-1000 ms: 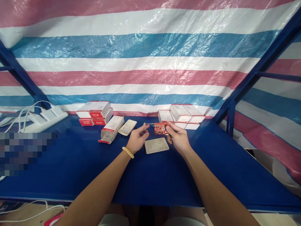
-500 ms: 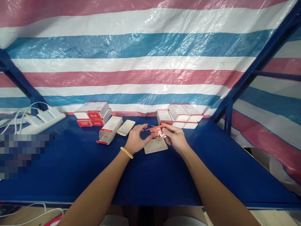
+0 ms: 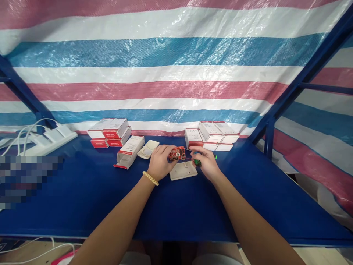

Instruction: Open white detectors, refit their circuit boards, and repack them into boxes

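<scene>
I have the left hand [image 3: 162,162] pinching the red circuit board [image 3: 178,153] by its left end, long axis sideways; the right hand [image 3: 206,162], just off the other end, grips something dark green [image 3: 197,162].

I see a striped sheet [image 3: 165,51] across twelve o'clock, gleaming brightly, blue posts [image 3: 300,78] slanting near nine-thirty and two-thirty, and a blue tabletop [image 3: 187,217] reaching toward six.

white power strip [image 3: 51,144]: left, plugs in | striped sheet [image 3: 165,88]: at back | blue bar [image 3: 295,85]: right, slanting
</scene>
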Motion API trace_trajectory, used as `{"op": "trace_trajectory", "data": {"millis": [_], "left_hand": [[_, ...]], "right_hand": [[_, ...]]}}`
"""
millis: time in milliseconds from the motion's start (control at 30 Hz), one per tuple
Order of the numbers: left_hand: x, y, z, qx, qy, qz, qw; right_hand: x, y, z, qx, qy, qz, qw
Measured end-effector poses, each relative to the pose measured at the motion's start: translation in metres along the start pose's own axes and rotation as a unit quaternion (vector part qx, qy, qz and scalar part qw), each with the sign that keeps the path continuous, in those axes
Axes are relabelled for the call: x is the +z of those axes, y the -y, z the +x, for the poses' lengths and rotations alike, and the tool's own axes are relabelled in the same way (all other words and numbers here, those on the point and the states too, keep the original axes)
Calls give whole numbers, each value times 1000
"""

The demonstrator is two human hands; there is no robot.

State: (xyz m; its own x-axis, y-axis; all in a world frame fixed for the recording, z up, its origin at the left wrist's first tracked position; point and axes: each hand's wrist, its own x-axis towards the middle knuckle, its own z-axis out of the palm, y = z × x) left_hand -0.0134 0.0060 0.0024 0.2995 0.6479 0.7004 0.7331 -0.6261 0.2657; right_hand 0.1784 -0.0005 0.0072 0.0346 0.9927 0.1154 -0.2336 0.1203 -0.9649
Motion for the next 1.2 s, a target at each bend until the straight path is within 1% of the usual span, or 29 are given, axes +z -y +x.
{"op": "trace_trajectory", "data": {"millis": [67, 133, 233, 300, 367, 467, 567, 667, 767, 867, 967, 1200], "left_hand": [[0, 0, 0, 1, -4, 5, 1000], [0, 0, -1, 9, -2, 4, 1000], [1, -1, -2, 32, 1, -12, 999], [1, -2, -2, 41, 0, -22, 999], [-1, -1, -1, 34, -2, -29, 999], [-7, 3, 2, -7, -28, -25, 999], [-15, 12, 6, -68, -75, -12, 995], [-20, 24, 8, -143, -119, 5, 983], [-23, 37, 9, -214, -137, 31, 967], [-24, 44, 8, -255, -126, 52, 957], [-23, 44, 7, -274, -98, 77, 954], [-18, 40, 5, -266, -46, 98, 958]], "right_hand": [[-1, 1, -1, 3, 35, -7, 999], [0, 3, -3, 3, 56, -56, 997], [2, 3, -6, -12, 65, -129, 989], [1, 3, -6, -28, 68, -139, 988], [0, 3, -5, -31, 65, -123, 990], [-4, 2, -1, -11, 49, -78, 996], [-7, 2, 3, 5, 7, -32, 999], [-9, 4, 5, 8, -29, -7, 1000], [-10, 5, 6, 7, -36, -6, 999], [-11, 6, 5, 5, -32, -14, 999], [-11, 6, 4, 3, -28, -25, 999], [-12, 4, 6, 2, -21, -55, 998]]}}
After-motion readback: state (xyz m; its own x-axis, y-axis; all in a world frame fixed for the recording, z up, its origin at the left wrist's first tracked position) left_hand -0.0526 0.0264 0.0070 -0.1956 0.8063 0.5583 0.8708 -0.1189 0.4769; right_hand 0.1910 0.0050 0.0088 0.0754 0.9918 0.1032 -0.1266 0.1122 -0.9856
